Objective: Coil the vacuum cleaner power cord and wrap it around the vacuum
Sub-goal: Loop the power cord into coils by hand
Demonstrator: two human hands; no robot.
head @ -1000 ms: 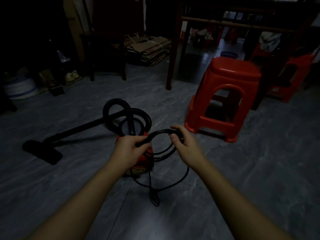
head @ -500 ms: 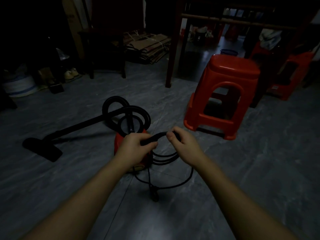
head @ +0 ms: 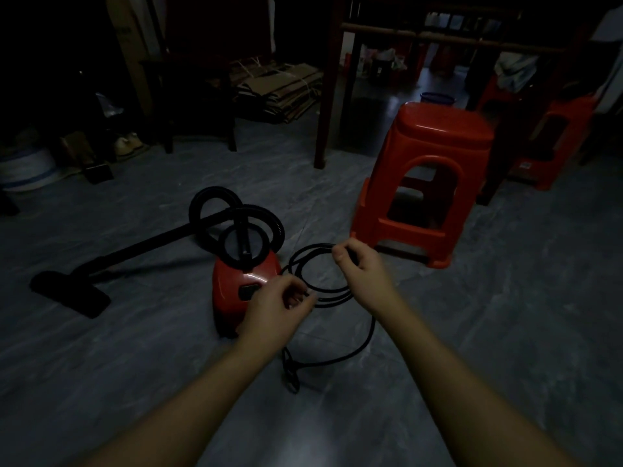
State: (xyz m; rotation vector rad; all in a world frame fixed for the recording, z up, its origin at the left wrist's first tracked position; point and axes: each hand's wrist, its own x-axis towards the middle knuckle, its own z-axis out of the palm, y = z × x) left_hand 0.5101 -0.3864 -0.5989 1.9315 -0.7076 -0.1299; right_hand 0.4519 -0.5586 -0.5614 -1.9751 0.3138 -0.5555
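Dim room seen from above, looking down along two bare forearms reaching toward the centre of the frame. The right hand (head: 364, 273), just right of centre, pinches the top of a coiled black power cord (head: 365, 343) between thumb and forefinger. The left hand (head: 278, 310), lower and to the left, has its fingers curled, the fingertips pinching the coil's lower left edge. The coil's several loops hang between the two hands, held above the floor. From under the right hand a longer slack strand drops and sweeps left across the grey tiled floor (head: 505, 315) to a dark bunched end below the left hand; whether that is the plug cannot be told.

A small red canister vacuum cleaner (head: 236, 284) stands on the floor just left of the coil, partly behind the left hand. The cord is not wrapped on it. Its black hose (head: 215, 195) loops above the body, and a black wand runs to a floor nozzle (head: 72, 293) at the left of the frame.

A red plastic stool (head: 438, 136) stands at the upper right, near the right hand. Flattened cardboard (head: 279, 89) is stacked at the top centre.
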